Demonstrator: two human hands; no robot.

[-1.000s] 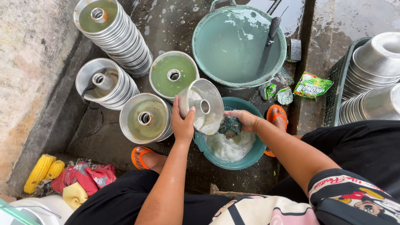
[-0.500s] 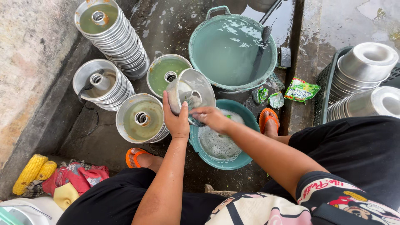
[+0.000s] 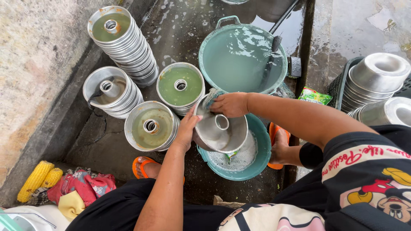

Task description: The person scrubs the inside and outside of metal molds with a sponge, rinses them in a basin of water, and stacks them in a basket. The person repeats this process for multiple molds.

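Ring mould (image 3: 220, 130) now lies tilted above the soapy teal basin (image 3: 262, 156); left hand (image 3: 187, 130) clasps its rim, while right hand (image 3: 230, 104), clenched on a sponge (image 3: 208, 99), has moved to its far edge to scrub.

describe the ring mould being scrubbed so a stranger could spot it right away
Find the small teal basin of suds below the large teal tub. Above it, the left hand tilts a ring mould. Unlike the stacked moulds, it is single and held.
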